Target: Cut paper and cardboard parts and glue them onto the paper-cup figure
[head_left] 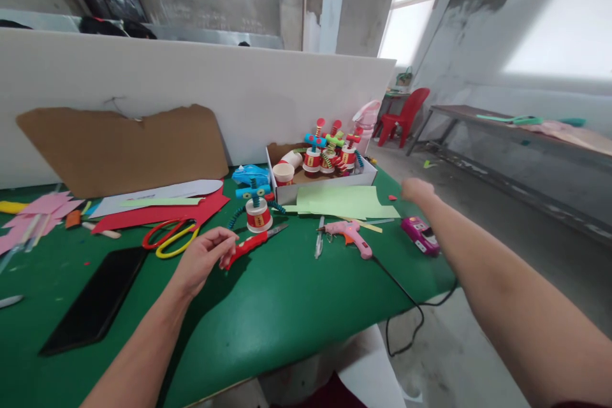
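My left hand [213,248] hovers low over the table's front left, thumb and fingers pinched together; whether something small sits between them is hidden. Right beside its fingertips lies a red-handled cutting tool [248,247] with a narrow metal blade. Just behind stands a paper-cup figure [259,215] with a red band, a blue crosspiece and coiled dark arms. My right hand [418,191] is stretched out at the table's right edge, blurred, its fingers not readable. Below it is a purple device [421,235]. Between the hands rests a pink glue gun [348,234].
A white box [329,186] holds several similar cup figures. Pale green paper [339,201] lies before it. Red-and-yellow scissors [176,239], a black tablet-like slab [98,299] and coloured paper occupy the left. The glue gun's cord [401,287] hangs over the front edge.
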Action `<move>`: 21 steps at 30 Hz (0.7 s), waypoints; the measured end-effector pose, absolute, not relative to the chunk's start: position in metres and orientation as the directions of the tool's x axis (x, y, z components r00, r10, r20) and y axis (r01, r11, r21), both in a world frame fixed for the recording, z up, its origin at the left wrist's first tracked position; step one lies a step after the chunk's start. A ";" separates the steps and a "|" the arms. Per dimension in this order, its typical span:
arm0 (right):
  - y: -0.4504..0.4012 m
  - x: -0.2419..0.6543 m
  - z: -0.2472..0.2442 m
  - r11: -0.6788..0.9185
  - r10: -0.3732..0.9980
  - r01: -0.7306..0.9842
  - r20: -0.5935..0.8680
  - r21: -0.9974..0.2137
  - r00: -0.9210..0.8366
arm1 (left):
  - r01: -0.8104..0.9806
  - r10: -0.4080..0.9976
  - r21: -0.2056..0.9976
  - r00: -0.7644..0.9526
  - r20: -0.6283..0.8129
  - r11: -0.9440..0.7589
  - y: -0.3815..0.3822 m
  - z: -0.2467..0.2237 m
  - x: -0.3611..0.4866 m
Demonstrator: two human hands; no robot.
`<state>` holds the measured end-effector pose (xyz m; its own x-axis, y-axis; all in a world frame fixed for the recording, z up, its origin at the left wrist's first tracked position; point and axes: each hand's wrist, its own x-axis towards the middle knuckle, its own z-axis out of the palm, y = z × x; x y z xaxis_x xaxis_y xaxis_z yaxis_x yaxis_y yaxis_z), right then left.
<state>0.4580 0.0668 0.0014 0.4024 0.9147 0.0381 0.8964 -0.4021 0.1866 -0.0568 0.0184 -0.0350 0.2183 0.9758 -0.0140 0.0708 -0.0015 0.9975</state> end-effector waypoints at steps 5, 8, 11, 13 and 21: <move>0.076 0.439 0.023 -0.444 0.891 0.880 -0.023 0.166 0.454 | 0.071 0.979 0.997 0.201 -0.015 0.000 0.018 -0.033 -0.057; 0.063 0.412 0.032 -0.345 0.938 0.934 0.000 0.091 0.346 | 0.090 0.979 0.996 0.205 -0.016 -0.002 0.017 -0.033 -0.058; 0.029 0.374 0.031 -0.139 0.989 0.989 -0.061 -0.049 0.136 | 0.116 0.973 0.993 0.231 -0.025 -0.002 0.017 -0.032 -0.057; 0.000 0.348 0.023 -0.082 0.989 0.987 -0.135 -0.138 0.063 | 0.133 0.967 0.991 0.255 -0.031 -0.003 0.016 -0.030 -0.055; -0.037 0.335 -0.002 -0.057 0.986 0.961 -0.166 -0.269 0.012 | 0.157 0.953 0.988 0.298 -0.044 -0.003 0.015 -0.030 -0.055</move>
<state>0.3350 -0.0367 -0.0024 0.0116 0.9861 -0.1656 0.9613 -0.0566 -0.2695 -0.0547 0.0146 -0.0300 0.2984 0.9534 -0.0442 0.1571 -0.0034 0.9876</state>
